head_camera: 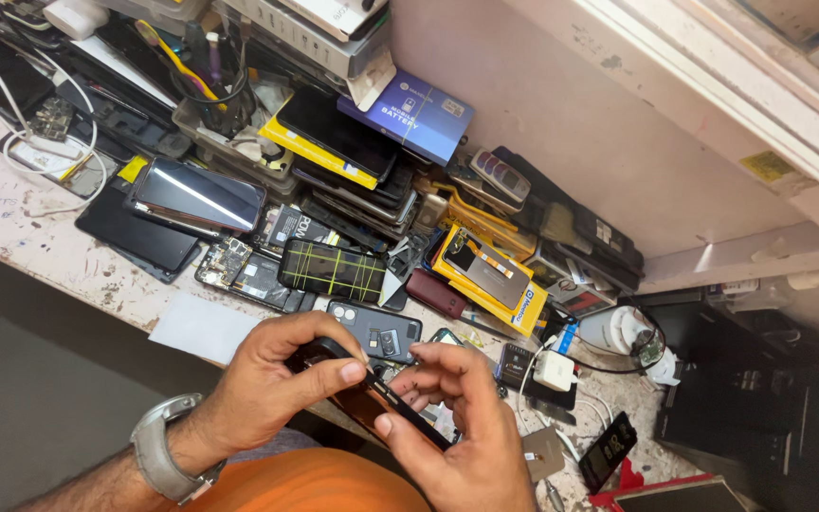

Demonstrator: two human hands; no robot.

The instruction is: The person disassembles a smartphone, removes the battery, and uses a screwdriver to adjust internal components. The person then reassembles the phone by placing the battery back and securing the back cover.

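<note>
Head view: both hands grip one dark phone (381, 403), held edge-up above the near rim of the surface (30, 237). Left hand (272, 379) clamps the upper end, thumb on top; right hand (462, 427) pinches the lower end, thumb pressed on the long edge. Judgement: keep the left hand as anchor, work with light fingertip pressure along the seam, avoid flexing the glass. Phone sits between both hands, just in front of the spare-phone pile (334, 270).
</note>
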